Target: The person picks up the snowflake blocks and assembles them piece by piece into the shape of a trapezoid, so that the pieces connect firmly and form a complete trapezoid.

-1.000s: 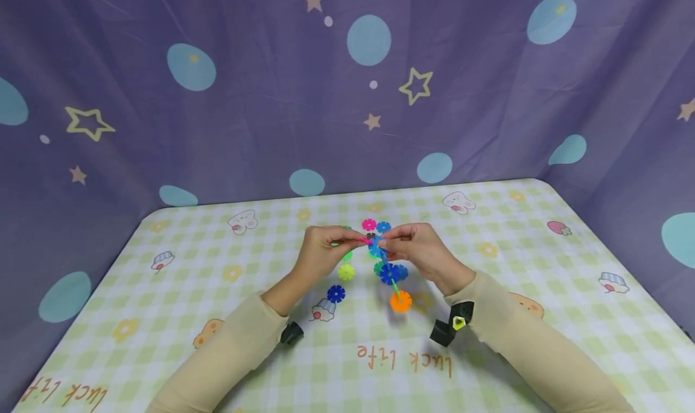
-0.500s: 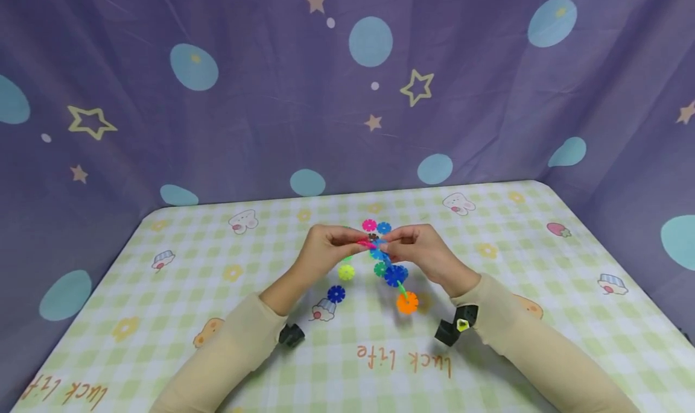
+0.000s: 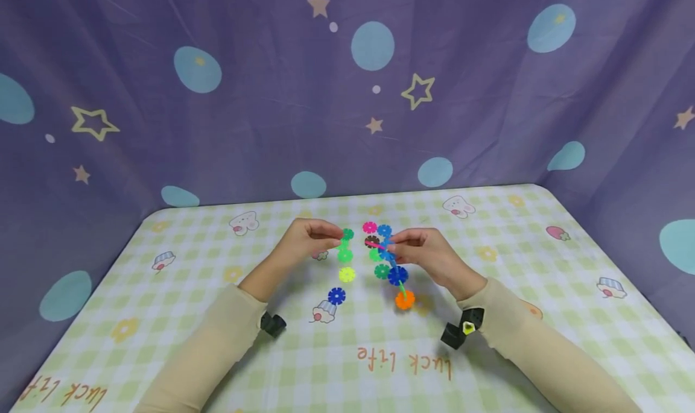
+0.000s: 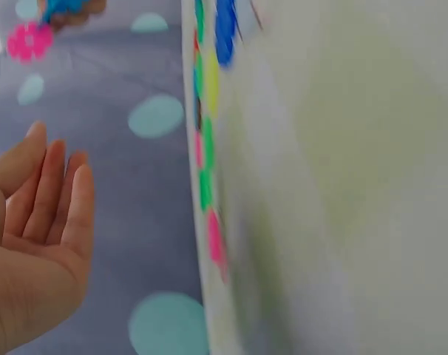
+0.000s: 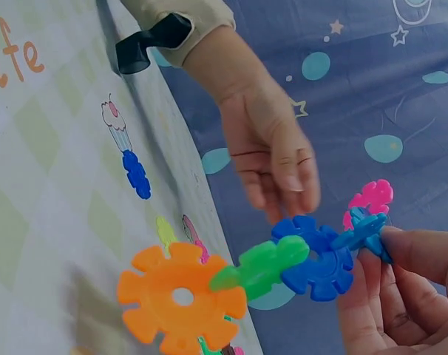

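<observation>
My right hand [image 3: 429, 250] pinches a chain of notched plastic snowflake discs above the table. In the right wrist view the chain runs from an orange disc [image 5: 154, 296] through a green disc [image 5: 265, 266] and a dark blue disc [image 5: 318, 259] to a light blue disc [image 5: 363, 233] at the fingertips. A pink disc [image 5: 375, 196] is fixed at the chain's far end. My left hand [image 4: 43, 237] holds nothing, its fingers loosely extended. In the head view its fingertips overlap a green disc [image 3: 347, 234] lying on the table.
Loose discs lie on the checked tablecloth [image 3: 304, 365]: a yellow disc [image 3: 347, 274] and a dark blue disc [image 3: 336, 296] on the left, a pink disc [image 3: 370, 227], a brown disc [image 3: 371, 242] and a green disc [image 3: 382, 271] nearer the chain. A purple curtain [image 3: 260, 99] hangs behind.
My left hand has let go of the pink disc and moved left, away from the chain. The pink disc stays attached to the chain in my right hand, which shifted slightly right.
</observation>
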The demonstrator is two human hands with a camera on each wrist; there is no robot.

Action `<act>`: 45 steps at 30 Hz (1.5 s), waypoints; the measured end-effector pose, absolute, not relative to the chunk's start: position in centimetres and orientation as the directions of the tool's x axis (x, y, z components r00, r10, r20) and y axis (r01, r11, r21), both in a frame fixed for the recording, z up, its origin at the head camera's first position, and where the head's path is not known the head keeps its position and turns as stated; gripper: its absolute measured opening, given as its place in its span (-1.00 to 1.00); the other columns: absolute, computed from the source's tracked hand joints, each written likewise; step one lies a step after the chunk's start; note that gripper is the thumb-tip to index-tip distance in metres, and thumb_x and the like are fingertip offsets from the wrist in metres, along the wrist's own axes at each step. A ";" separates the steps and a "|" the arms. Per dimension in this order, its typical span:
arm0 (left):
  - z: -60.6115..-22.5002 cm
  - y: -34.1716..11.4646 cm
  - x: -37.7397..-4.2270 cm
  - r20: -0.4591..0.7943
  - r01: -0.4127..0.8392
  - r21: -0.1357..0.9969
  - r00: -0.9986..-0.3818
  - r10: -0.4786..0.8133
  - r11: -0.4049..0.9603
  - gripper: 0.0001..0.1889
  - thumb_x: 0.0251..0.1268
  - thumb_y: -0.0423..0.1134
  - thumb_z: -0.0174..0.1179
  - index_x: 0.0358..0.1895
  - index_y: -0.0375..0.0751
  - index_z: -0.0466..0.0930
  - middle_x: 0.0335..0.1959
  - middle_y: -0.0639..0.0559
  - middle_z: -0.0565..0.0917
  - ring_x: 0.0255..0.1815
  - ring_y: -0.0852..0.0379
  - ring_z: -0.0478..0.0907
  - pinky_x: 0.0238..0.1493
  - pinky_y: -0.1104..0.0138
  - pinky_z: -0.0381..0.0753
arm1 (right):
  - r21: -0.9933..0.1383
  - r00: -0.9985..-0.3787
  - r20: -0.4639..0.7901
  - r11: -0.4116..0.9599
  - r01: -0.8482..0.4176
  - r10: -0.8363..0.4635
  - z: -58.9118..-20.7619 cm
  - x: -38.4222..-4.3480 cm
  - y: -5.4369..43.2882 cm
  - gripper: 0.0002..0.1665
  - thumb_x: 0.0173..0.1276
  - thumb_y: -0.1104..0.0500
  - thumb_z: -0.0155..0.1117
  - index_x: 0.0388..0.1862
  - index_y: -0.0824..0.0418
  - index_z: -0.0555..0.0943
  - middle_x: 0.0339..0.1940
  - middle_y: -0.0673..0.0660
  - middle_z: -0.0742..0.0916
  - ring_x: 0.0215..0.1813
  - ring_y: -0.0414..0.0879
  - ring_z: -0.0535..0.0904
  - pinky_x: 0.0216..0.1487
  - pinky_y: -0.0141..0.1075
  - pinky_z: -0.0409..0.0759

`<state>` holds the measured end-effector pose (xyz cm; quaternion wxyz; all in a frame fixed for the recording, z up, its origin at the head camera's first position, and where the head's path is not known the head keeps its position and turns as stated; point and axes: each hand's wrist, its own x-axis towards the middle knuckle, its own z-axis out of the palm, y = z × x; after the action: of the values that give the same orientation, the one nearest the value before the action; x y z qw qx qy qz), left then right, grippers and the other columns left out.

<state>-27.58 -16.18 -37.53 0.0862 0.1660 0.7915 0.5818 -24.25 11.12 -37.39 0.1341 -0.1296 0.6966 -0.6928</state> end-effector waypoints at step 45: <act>-40.5 -17.7 -28.0 -0.254 0.411 0.770 -0.504 0.825 0.488 -0.65 -0.07 -0.36 0.44 -0.12 0.00 0.71 -0.14 0.22 0.64 -0.12 0.18 0.46 -0.09 0.34 0.44 | -0.994 -0.908 0.088 -0.098 -0.053 -0.410 -37.1 -24.0 10.7 -0.81 0.27 0.39 0.22 -0.35 0.12 0.67 -0.44 -0.02 0.72 -0.41 -0.16 0.62 -0.18 -0.26 0.64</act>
<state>-27.97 -17.70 -40.48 0.3155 0.3851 0.8029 0.3280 -23.97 10.73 -37.11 0.1241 -0.1752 0.6600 -0.7199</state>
